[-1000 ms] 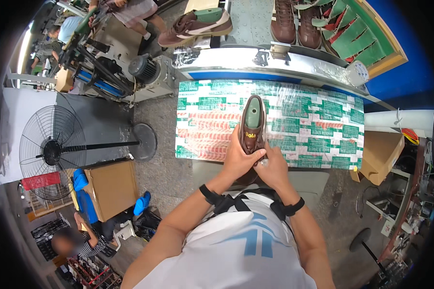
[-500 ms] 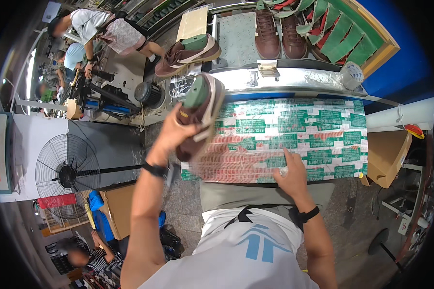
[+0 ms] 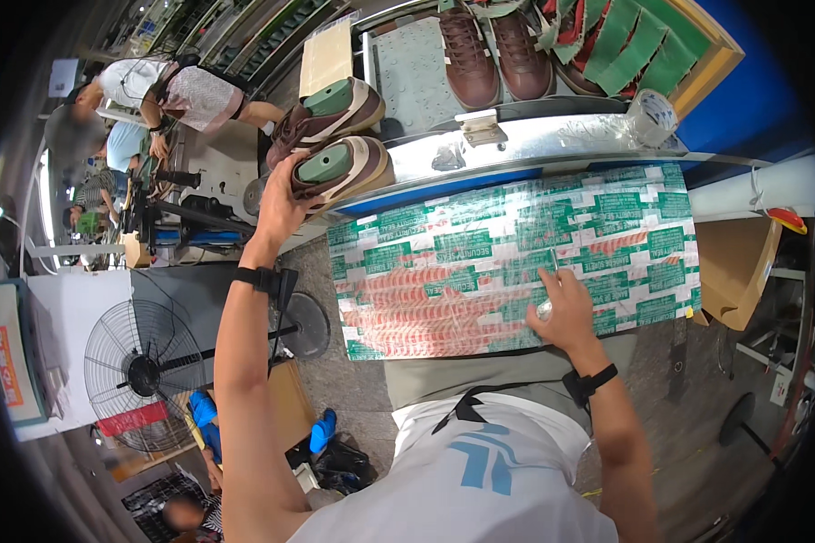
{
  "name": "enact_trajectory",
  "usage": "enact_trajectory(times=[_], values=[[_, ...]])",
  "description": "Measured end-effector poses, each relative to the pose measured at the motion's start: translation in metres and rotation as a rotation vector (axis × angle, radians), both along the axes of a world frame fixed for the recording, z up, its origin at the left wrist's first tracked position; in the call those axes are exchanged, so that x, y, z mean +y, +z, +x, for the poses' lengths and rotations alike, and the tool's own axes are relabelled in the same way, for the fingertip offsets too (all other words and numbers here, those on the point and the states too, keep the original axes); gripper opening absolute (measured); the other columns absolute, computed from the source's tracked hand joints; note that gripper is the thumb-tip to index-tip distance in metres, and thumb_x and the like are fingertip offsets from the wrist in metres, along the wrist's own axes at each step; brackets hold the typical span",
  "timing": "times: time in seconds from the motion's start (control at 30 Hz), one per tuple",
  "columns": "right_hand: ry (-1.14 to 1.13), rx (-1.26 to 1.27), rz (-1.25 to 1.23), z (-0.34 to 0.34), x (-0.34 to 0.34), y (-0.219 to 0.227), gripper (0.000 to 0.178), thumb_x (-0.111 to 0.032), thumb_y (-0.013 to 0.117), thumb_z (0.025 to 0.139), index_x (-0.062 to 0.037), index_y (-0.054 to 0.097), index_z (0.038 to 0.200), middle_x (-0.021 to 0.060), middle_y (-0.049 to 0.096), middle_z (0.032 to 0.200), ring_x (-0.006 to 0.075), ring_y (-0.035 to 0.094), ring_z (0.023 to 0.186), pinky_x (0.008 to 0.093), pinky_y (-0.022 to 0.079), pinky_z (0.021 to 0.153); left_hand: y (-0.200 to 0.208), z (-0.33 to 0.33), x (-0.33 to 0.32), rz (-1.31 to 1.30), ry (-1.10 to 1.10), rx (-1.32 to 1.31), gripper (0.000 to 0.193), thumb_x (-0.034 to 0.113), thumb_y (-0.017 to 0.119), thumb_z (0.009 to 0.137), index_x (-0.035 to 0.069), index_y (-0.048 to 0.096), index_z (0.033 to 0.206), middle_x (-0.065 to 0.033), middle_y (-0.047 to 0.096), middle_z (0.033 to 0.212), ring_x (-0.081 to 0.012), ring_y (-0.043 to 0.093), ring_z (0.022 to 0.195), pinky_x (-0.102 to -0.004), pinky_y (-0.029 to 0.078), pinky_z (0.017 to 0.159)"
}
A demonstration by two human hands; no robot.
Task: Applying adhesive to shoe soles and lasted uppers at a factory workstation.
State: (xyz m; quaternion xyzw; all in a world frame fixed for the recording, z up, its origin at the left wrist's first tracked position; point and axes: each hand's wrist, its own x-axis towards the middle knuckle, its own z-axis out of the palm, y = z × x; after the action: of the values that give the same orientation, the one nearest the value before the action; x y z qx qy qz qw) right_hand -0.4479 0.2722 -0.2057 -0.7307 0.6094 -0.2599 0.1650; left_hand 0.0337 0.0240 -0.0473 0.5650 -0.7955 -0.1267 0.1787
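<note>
My left hand [image 3: 281, 197] grips the heel or toe end of a maroon shoe [image 3: 351, 172] with cream trim, a pale sole and a green insert in its opening. That shoe sits at the left end of the metal ledge, beside another maroon shoe [image 3: 353, 107] with a green insert. Over the board covered in green-and-white tape [image 3: 480, 253], my right hand [image 3: 566, 309] is closed with its index finger extended. A thin tip and a small silvery bit show at its fingers; what they belong to I cannot make out.
Behind the ledge, two maroon laced shoes [image 3: 469, 56] stand beside a wooden-edged tray of green and red pieces [image 3: 647, 59]. A tape roll [image 3: 652, 118] rests on the ledge. A cage fan [image 3: 143, 373] stands at left, a cardboard box [image 3: 738, 271] at right. Other people work at far left.
My left hand has carried the shoe up and left from above the board to the ledge, beside the other shoe. My right hand stays over the board; the view has turned slightly.
</note>
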Motion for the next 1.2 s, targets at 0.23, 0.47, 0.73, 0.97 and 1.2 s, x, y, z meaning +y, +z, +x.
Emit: enact_trajectory(times=[0.23, 0.47, 0.73, 0.97, 1.2], values=[[-0.04, 0.039, -0.185, -0.021, -0.042, -0.012, 0.057, -0.027, 0.084, 0.078, -0.0063, 0.075, 0.13, 0.0148, 0.062, 0.115, 0.0359, 0.065, 0.096, 0.0498, 0.056, 0.082, 0.031, -0.06, -0.002, 0.059, 0.043, -0.082, 0.098, -0.005, 0.079, 0.079, -0.001, 0.039, 0.168, -0.0241, 0.051, 0.162, -0.0375, 0.049, 0.154, -0.0452, 0.04, 0.128], [-0.04, 0.069, -0.214, -0.023, -0.036, -0.015, 0.047, -0.033, 0.084, 0.077, -0.0127, 0.079, 0.119, 0.0132, 0.064, 0.114, 0.0345, 0.066, 0.093, 0.0477, 0.056, 0.079, 0.005, -0.251, -0.123, 0.362, 0.076, 0.404, 0.109, 0.048, 0.085, 0.093, -0.012, 0.034, 0.168, -0.0331, 0.042, 0.171, -0.0401, 0.04, 0.161, -0.0452, 0.032, 0.131], [-0.006, -0.023, -0.107, -0.004, -0.033, -0.032, 0.048, -0.046, 0.085, 0.083, -0.0116, 0.073, 0.115, 0.0133, 0.066, 0.122, 0.0336, 0.069, 0.102, 0.0476, 0.057, 0.089, -0.098, -0.28, -0.275, 0.521, 0.1, 0.549, 0.068, 0.045, 0.092, 0.09, -0.002, 0.075, 0.137, -0.01, 0.077, 0.129, -0.0214, 0.072, 0.116, -0.0373, 0.056, 0.103], [0.04, -0.009, -0.158, -0.004, -0.04, -0.036, 0.043, -0.044, 0.083, 0.089, -0.0099, 0.071, 0.112, 0.0139, 0.061, 0.123, 0.0296, 0.066, 0.1, 0.0449, 0.055, 0.091, -0.135, -0.181, -0.349, 0.748, -0.024, 1.099, 0.07, 0.054, 0.073, 0.104, 0.004, 0.063, 0.151, -0.0105, 0.071, 0.14, -0.0243, 0.071, 0.124, -0.0396, 0.058, 0.105], [0.005, 0.047, -0.167, -0.018, -0.037, -0.039, 0.043, -0.045, 0.079, 0.091, -0.0085, 0.072, 0.112, 0.0135, 0.061, 0.12, 0.0304, 0.065, 0.097, 0.0456, 0.056, 0.087, 0.01, -0.195, -0.148, 0.592, 0.233, 1.168, 0.067, 0.058, 0.065, 0.107, 0.006, 0.065, 0.149, -0.0093, 0.075, 0.134, -0.0215, 0.075, 0.116, -0.0356, 0.062, 0.097]])
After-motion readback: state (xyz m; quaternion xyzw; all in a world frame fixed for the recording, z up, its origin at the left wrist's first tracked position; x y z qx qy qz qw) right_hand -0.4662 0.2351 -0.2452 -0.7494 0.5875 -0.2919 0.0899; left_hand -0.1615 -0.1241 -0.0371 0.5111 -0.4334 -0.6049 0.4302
